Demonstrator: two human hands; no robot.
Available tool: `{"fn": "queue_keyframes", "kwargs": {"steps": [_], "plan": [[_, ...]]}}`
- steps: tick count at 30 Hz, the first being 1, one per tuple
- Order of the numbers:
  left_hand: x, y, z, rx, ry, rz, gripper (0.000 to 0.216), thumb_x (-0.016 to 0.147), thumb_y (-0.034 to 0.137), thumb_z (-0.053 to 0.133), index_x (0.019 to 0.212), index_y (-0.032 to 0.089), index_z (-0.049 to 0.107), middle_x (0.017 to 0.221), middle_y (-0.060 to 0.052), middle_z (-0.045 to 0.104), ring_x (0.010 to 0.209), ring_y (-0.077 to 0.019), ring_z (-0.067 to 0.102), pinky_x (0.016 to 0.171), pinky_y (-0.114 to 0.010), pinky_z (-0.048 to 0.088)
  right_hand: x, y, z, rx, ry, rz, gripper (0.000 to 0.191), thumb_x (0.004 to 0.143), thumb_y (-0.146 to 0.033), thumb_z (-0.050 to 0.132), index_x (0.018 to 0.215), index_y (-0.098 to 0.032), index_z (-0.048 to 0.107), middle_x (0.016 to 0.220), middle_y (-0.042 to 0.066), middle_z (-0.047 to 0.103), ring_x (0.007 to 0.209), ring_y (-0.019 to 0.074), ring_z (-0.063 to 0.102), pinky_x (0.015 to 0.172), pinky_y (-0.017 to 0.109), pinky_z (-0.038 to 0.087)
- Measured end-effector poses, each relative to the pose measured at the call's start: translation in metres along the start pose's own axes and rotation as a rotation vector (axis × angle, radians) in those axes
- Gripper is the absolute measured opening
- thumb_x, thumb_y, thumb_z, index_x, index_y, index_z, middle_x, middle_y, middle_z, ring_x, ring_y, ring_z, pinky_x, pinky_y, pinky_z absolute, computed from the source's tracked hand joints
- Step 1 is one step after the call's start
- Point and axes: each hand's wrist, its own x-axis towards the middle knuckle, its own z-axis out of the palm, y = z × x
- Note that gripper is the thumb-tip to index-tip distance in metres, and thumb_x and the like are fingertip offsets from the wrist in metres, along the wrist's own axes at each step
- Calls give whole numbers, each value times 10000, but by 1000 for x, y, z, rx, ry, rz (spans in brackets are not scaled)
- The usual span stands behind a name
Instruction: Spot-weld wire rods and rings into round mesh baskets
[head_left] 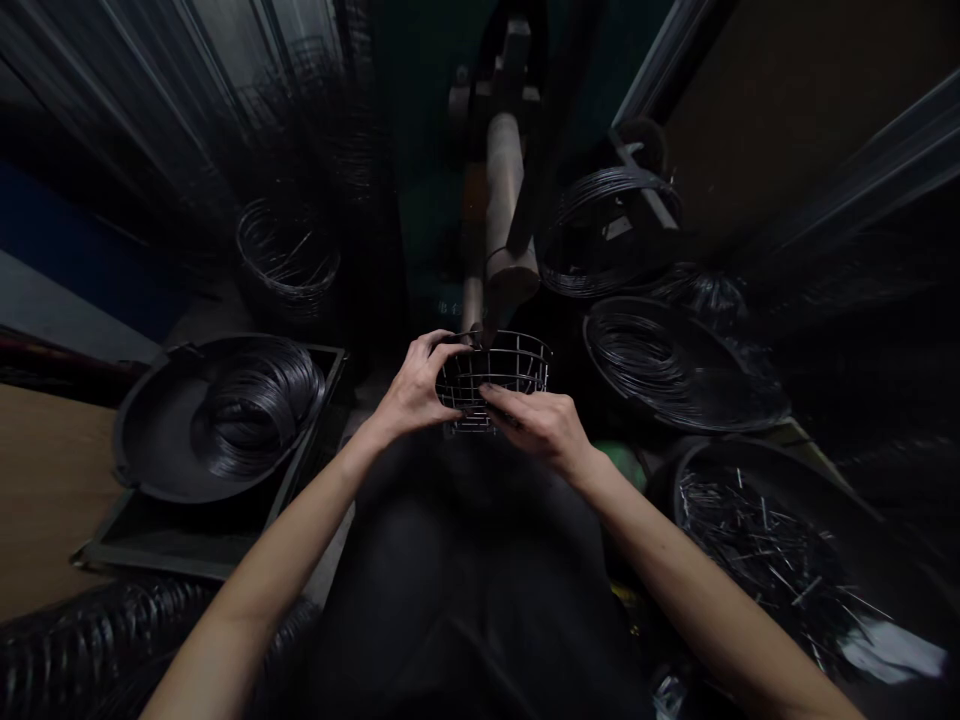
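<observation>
A round metal wire basket (pixel 529 362) is between my two hands, its rim up against the tips of a machine with thick metal arms (pixel 506 200). My left hand (pixel 421 385) grips the basket's left side, thumb low and fingers over the upper rim. On the near right side, my right hand (pixel 536 420) has its fingers closed on the basket's wires. The machine's lower arm (pixel 472 305) ends right at the rim near my left fingertips. Whether the rim is clamped there, I cannot tell.
On the left, a black basin (pixel 150 440) with wire rings (pixel 259 400) rests on a crate (pixel 180 540). To the right stand a basin of wire rings (pixel 637 355) and a bin of short wire pieces (pixel 757 540). Wire hoops (pixel 289 260) are stacked behind, left.
</observation>
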Motion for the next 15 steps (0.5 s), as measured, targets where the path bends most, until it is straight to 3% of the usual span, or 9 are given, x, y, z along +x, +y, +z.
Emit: {"fn": "queue_keyframes", "kwargs": {"steps": [7, 15], "plan": [[3, -2, -7, 4, -10, -11, 776, 588, 248, 843, 1285, 218, 502, 1361, -139, 446, 1306, -337, 448, 1115, -507, 403, 11, -3, -5, 54, -94, 100, 269, 941, -268, 554, 1159, -235, 707, 1113, 27, 736, 825, 149, 739, 695, 237, 564], [7, 2, -14, -13, 0, -63, 644, 566, 286, 868, 1136, 188, 584, 1263, -105, 533, 1228, -296, 522, 1063, -436, 451, 4, -13, -15, 84, -29, 168, 301, 977, -315, 509, 1203, -221, 684, 1178, 48, 720, 944, 158, 713, 800, 245, 549]]}}
